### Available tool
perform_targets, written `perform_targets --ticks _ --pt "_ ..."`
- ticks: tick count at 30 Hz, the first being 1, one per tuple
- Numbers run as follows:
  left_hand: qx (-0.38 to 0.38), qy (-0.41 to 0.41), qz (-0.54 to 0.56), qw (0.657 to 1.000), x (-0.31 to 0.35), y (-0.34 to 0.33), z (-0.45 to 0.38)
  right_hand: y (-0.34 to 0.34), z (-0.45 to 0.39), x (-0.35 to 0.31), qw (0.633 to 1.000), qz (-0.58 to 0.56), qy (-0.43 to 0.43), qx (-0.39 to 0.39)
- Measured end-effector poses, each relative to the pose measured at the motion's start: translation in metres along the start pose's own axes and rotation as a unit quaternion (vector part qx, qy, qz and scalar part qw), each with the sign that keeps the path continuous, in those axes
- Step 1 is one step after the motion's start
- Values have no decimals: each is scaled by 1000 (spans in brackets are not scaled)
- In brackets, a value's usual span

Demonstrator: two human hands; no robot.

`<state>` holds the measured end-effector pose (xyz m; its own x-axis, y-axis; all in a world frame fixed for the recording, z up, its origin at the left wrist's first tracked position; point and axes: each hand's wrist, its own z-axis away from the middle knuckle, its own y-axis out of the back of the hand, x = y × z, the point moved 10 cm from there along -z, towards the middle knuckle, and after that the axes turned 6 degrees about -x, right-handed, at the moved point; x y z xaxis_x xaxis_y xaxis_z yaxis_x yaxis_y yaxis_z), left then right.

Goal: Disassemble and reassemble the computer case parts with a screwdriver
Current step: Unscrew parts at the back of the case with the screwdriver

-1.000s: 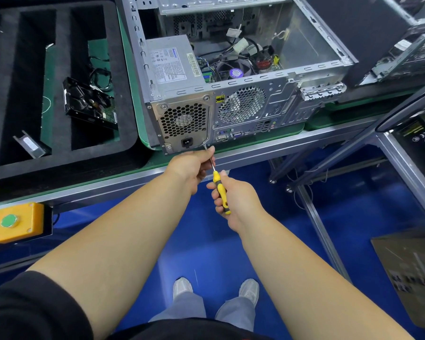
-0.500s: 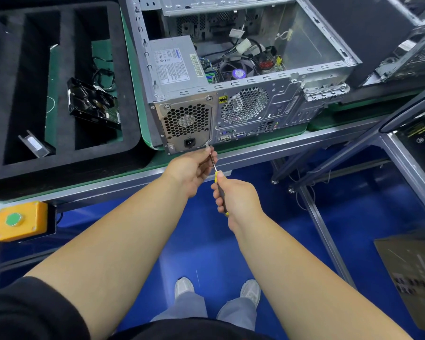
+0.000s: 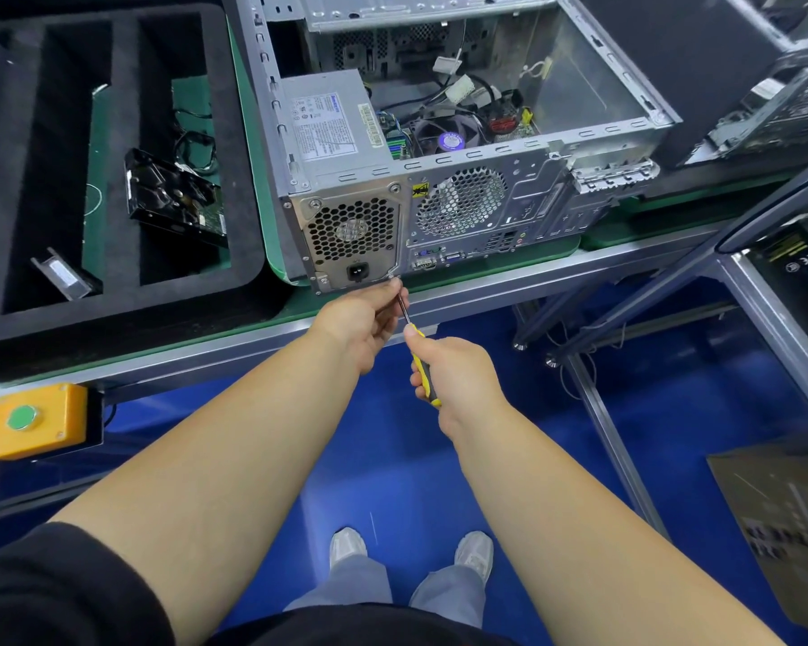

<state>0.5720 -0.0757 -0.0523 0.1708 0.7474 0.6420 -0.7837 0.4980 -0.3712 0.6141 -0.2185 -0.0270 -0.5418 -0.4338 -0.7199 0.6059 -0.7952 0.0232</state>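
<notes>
An open silver computer case [image 3: 593, 146] lies on the bench with its rear panel facing me. The grey power supply [image 3: 332, 128] sits in its left corner, its vent grille and power socket showing. My right hand [image 3: 458, 370] grips the yellow-and-black handle of a screwdriver [image 3: 421, 366]. Its shaft points up to the lower right corner of the power supply's rear plate. My left hand [image 3: 360, 319] pinches the shaft near the tip, which its fingers hide.
A black foam tray [image 3: 113, 86] at left holds a hard drive [image 3: 173, 198] and a small bracket [image 3: 64, 275]. A yellow button box [image 3: 33, 419] hangs under the bench edge. Another case [image 3: 761, 109] stands at right. Blue floor and metal frame legs lie below.
Both hands have stayed on the screwdriver at the same corner. The handle has turned in my right hand, showing more yellow than half a second ago. The view shifted slightly.
</notes>
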Motion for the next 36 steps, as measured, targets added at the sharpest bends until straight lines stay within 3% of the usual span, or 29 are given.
perform_targets --ticks 10,26,32,36 --pt "20 5 -3 1000 -1 3 0 -7 -1 4 1000 5 -26 3" --pt "28 0 -6 1000 1 0 6 -9 10 2 993 -32 -91 -65" --pt "-47 -31 -72 996 16 -19 27 9 25 -9 996 -3 -67 -63" --pt "-130 -69 -145 979 47 -50 55 20 40 -45 997 41 18 -55"
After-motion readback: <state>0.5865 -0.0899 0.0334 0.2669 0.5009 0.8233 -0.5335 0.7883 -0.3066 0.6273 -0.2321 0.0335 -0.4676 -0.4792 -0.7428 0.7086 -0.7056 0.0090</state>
